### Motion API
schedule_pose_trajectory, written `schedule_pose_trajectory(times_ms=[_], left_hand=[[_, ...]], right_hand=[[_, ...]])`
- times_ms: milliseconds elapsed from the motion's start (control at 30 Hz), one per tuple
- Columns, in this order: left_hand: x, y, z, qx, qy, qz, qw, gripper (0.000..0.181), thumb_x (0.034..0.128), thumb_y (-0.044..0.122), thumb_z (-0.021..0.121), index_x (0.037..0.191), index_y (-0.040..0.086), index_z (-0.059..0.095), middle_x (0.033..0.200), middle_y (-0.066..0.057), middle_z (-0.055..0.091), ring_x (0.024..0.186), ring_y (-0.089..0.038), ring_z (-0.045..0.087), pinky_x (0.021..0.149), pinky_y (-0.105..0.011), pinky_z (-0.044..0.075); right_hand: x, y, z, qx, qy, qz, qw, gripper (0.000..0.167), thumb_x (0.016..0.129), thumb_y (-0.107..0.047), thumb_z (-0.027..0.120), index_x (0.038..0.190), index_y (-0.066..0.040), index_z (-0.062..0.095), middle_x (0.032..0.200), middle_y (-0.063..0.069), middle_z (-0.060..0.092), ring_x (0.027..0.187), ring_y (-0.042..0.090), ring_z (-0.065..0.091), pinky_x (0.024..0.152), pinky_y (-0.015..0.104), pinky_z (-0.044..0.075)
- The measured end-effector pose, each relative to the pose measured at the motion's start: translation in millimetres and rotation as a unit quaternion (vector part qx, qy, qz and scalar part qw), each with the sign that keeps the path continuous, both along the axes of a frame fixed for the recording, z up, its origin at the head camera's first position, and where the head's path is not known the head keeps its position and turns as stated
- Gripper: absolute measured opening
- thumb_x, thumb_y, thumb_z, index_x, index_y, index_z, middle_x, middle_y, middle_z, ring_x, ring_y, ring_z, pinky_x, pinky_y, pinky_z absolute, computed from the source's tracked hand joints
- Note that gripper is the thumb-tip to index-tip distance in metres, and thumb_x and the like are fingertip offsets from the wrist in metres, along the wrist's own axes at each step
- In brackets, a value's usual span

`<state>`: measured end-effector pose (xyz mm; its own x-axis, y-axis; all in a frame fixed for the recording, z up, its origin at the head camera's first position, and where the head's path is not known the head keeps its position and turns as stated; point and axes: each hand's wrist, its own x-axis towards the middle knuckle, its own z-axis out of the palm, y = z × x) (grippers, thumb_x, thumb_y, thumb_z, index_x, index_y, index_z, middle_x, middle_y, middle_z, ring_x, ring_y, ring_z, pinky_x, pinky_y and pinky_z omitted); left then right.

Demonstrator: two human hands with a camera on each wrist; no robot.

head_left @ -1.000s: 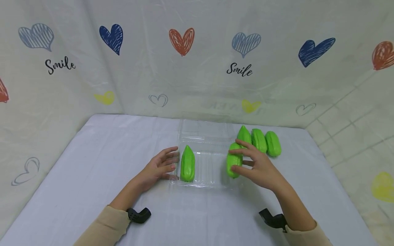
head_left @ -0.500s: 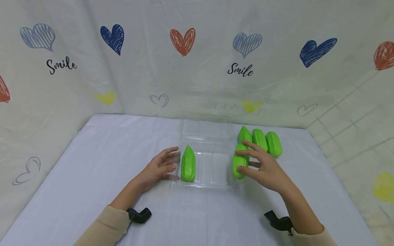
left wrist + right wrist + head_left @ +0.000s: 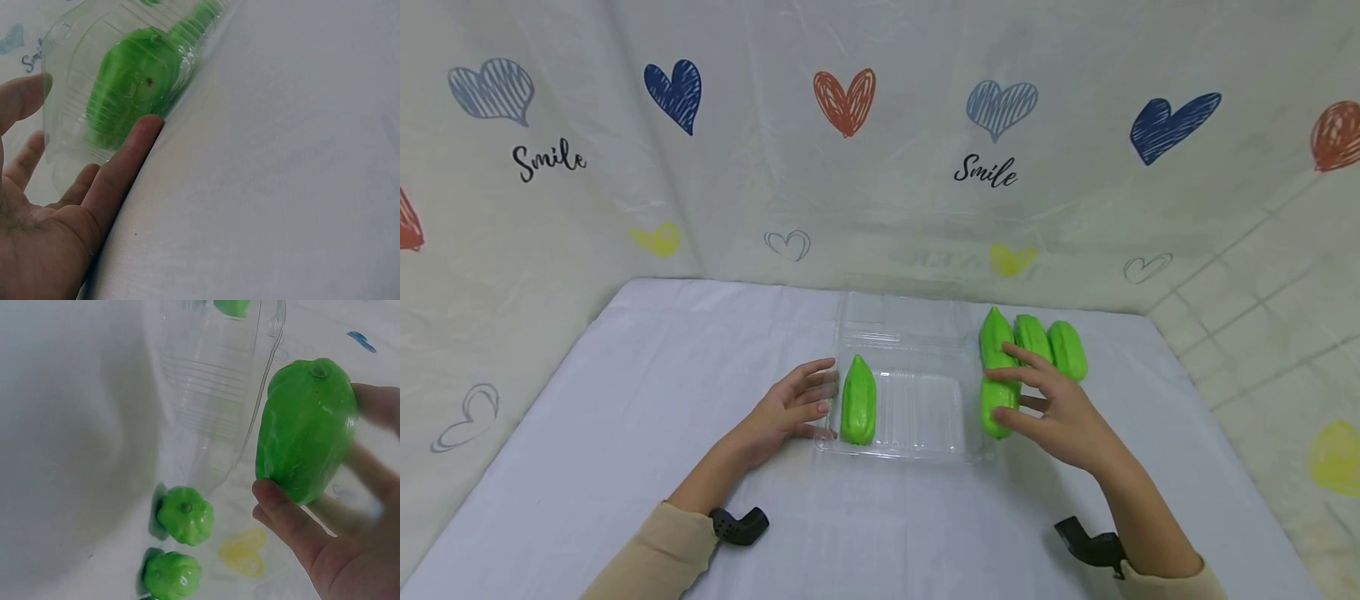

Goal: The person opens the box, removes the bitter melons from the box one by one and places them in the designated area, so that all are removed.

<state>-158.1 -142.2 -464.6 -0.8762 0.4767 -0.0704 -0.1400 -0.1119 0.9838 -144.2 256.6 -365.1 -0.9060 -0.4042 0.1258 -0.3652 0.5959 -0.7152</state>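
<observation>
My right hand (image 3: 1063, 417) pinches a glossy green papaya (image 3: 998, 398) between thumb and fingers. In the right wrist view, the held papaya (image 3: 306, 428) hangs beside the wall of a clear plastic box (image 3: 206, 394), stem end showing. In the head view it is at the right edge of that clear box (image 3: 921, 412). Another papaya (image 3: 858, 402) lies inside, along the left side, its pointed end away from me. Against the box's left wall, my left hand (image 3: 786, 408) rests with loosely extended fingers. The left wrist view shows a papaya (image 3: 134, 87) through the plastic.
The box's clear lid (image 3: 902, 317) is folded back behind it. Three more papayas stand in a row at the back right: a pointed one (image 3: 994, 329), a middle one (image 3: 1032, 340) and a right one (image 3: 1067, 350). White cloth (image 3: 880, 525) covers the table; a printed curtain (image 3: 737, 167) hangs behind.
My right hand has moved to the right with the papaya, from over the box's right part to its right edge. My left hand has stayed in place.
</observation>
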Motion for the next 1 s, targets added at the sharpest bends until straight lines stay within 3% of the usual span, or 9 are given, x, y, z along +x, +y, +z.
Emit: schedule_pose_trajectory(times_ms=[533, 767, 1000], left_hand=[[-1.6, -0.9, -3.0, 0.005, 0.003, -0.004, 1.0000, 0.067, 0.0993, 0.005, 0.056, 0.157, 0.016, 0.026, 0.160, -0.015, 0.027, 0.147, -0.037, 0.030, 0.090, -0.050, 0.056], [-1.6, -1.3, -4.3, 0.008, 0.007, -0.004, 0.9999, 0.066, 0.0993, 0.003, 0.055, 0.157, 0.015, 0.026, 0.160, -0.016, 0.027, 0.147, -0.038, 0.029, 0.089, -0.050, 0.056], [-2.0, -1.4, -5.3, 0.006, 0.006, -0.005, 1.0000, 0.066, 0.0991, 0.003, 0.055, 0.157, 0.015, 0.025, 0.161, -0.015, 0.027, 0.147, -0.038, 0.029, 0.089, -0.049, 0.057]], right_hand=[[3.1, 14, -3.0, 0.020, 0.005, -0.017, 0.9996, 0.041, 0.089, -0.016, 0.076, 0.128, -0.019, 0.066, 0.159, 0.002, 0.034, 0.143, 0.036, 0.036, 0.092, 0.053, 0.053], [2.6, 19, -7.7, 0.023, 0.008, -0.011, 0.9996, 0.043, 0.088, -0.012, 0.076, 0.129, -0.010, 0.065, 0.159, 0.006, 0.033, 0.142, 0.040, 0.037, 0.092, 0.057, 0.052], [2.9, 21, -10.0, 0.030, 0.011, -0.012, 0.9994, 0.043, 0.086, -0.009, 0.076, 0.128, -0.008, 0.066, 0.159, 0.009, 0.035, 0.140, 0.042, 0.039, 0.090, 0.058, 0.053]])
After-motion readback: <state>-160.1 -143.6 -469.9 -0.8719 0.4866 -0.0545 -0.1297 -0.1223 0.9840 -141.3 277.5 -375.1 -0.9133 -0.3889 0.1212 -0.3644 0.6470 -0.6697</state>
